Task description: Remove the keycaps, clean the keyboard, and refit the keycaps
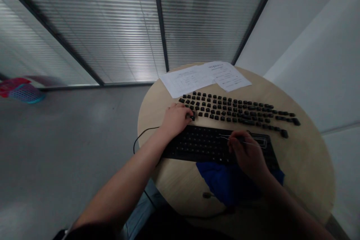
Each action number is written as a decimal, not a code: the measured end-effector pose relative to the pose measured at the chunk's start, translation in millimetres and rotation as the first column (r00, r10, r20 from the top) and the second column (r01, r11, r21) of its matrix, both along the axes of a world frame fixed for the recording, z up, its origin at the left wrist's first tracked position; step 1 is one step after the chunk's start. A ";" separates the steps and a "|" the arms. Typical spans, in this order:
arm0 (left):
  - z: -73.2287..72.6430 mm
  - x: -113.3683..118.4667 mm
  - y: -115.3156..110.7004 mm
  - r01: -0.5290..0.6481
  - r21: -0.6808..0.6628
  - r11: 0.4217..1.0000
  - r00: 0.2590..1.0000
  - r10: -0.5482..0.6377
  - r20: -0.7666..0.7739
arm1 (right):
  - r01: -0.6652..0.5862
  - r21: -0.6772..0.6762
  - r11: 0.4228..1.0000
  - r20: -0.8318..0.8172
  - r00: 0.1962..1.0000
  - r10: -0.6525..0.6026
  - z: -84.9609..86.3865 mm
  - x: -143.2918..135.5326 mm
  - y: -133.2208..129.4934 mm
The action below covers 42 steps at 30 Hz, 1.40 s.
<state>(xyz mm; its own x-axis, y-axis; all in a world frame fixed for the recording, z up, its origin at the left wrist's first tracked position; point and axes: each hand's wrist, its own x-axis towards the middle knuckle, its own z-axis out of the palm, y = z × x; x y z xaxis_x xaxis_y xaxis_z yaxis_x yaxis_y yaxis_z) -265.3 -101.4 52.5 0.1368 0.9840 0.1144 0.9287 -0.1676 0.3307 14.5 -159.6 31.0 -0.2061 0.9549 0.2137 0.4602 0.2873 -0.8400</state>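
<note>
I log keyboard (197,142) running left-right, nearside of left hand (176,120), pinch on keycap (192,117) unclear; right hand (249,153) above, clasping wire tool (225,135).

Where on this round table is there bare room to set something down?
Widest: the tabletop right of the keyboard. A smaller patch lies before the keyboard's left half, left of the blue cloth. Crowded: behind the keyboard, where loose keycaps and the left hand fill the space toward the printed sheets.
</note>
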 end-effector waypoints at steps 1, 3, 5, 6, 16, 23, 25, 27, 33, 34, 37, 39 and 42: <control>-4.8 4.0 4.6 -0.011 -0.011 1.000 1.000 0.011 -0.027 | -0.017 -0.002 1.000 -0.001 1.000 0.017 -1.5 -2.0 -0.9; -12.4 8.9 10.7 -0.029 -0.033 0.999 0.998 0.027 -0.057 | -0.052 -0.007 0.999 0.005 0.999 0.052 -4.0 -4.6 -2.5; -16.7 9.3 13.4 -0.042 -0.045 0.998 0.997 0.038 -0.073 | -0.075 -0.010 0.997 0.010 0.997 0.075 -5.6 -4.6 -3.4; -17.9 8.2 13.9 -0.046 -0.047 0.998 0.996 0.042 -0.080 | -0.082 -0.009 0.997 0.010 0.997 0.082 -6.2 -3.8 -3.6; -13.4 -1.2 19.7 -0.026 -0.055 0.998 0.997 0.022 -0.076 | -0.149 -0.035 0.988 0.000 0.989 0.149 -13.0 -2.1 -4.9; 8.7 -32.2 -39.7 0.186 0.030 0.982 0.955 -0.188 0.231 | -0.306 -0.165 0.938 -0.056 0.952 0.301 1.3 -17.8 -11.6; 6.0 -36.9 -66.0 0.282 0.022 0.959 0.915 -0.276 0.293 | -0.370 -0.193 0.909 -0.061 0.929 0.365 1.9 -30.3 -12.5; -1.9 -35.8 -87.7 0.351 0.012 0.936 0.889 -0.337 0.310 | -0.411 -0.221 0.884 -0.052 0.911 0.410 -1.4 -43.3 -12.2; -29.5 -16.0 -113.7 0.312 0.011 0.950 0.933 -0.309 0.184 | -0.462 -0.222 0.859 0.147 0.855 0.498 -8.2 -59.4 -9.4; -31.8 -13.7 -114.5 0.300 0.014 0.954 0.941 -0.299 0.162 | -0.477 -0.198 0.856 0.198 0.836 0.511 -7.1 -59.3 -9.6; -35.1 -10.8 -115.7 0.288 0.027 0.957 0.948 -0.289 0.133 | -0.524 -0.138 0.841 0.308 0.784 0.539 -4.9 -58.9 -11.2; -35.5 -10.4 -116.5 0.281 0.036 0.959 0.952 -0.284 0.118 | -0.550 -0.113 0.828 0.351 0.757 0.551 -6.5 -59.2 -12.7; -34.8 -8.7 -118.3 0.278 0.047 0.959 0.955 -0.282 0.094 | -0.597 -0.068 0.799 0.381 0.725 0.574 -12.8 -58.8 -14.2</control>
